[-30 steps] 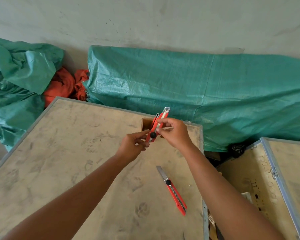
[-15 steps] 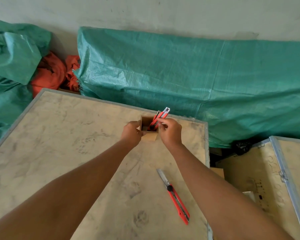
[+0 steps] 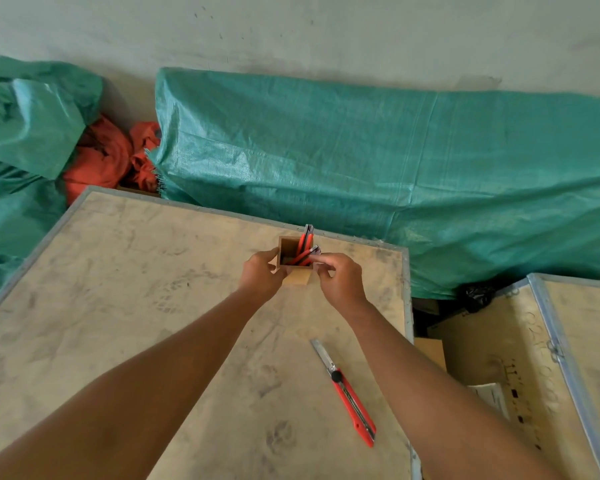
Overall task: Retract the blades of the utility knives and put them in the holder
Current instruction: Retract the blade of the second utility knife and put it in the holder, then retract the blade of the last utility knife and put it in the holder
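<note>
On the far right part of the plywood table, a small square wooden holder stands upright with two red utility knives leaning inside it. The left hand curls around the holder's left side, steadying it. The right hand sits at the right rim, fingertips pinched on the nearer knife's top end. A third red utility knife lies flat nearer, blade extended, well apart from both hands.

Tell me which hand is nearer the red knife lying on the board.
Right. The right hand is at the holder, up the board from the knife; the left hand grips the holder's other side, farther off.
</note>
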The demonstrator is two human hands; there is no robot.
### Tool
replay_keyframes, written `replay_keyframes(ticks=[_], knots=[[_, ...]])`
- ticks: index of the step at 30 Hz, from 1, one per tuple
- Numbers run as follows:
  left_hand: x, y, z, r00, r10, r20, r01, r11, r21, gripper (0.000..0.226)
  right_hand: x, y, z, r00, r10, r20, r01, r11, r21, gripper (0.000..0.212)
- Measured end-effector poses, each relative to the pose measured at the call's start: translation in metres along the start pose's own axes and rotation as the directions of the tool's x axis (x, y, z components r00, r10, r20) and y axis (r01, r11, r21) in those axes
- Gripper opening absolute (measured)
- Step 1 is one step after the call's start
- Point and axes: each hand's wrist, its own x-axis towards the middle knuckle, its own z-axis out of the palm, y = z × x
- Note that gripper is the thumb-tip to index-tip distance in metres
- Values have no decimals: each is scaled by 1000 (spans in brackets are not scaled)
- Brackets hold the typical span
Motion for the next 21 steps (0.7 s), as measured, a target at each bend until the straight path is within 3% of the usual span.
replay_keyframes(ticks=[6,10,15,21], knots=[[-51,0,0,995,28,-91,-31,999,-28,46,-49,13,-31,999,37,23,-37,999,2,22],[-108,-7,21,996,-90,2,88,977,-193,38,-87,30,-53,980,161,121,-165,986,28,23],[-176,-32,81,982,-181,60,189,963,-193,49,-127,58,-65,908,282,309,-285,958,-36,23],[-225,-52,168,980,-177,93,180,983,-22,58,-148,74,-55,807,308,504,-254,951,-174,33]])
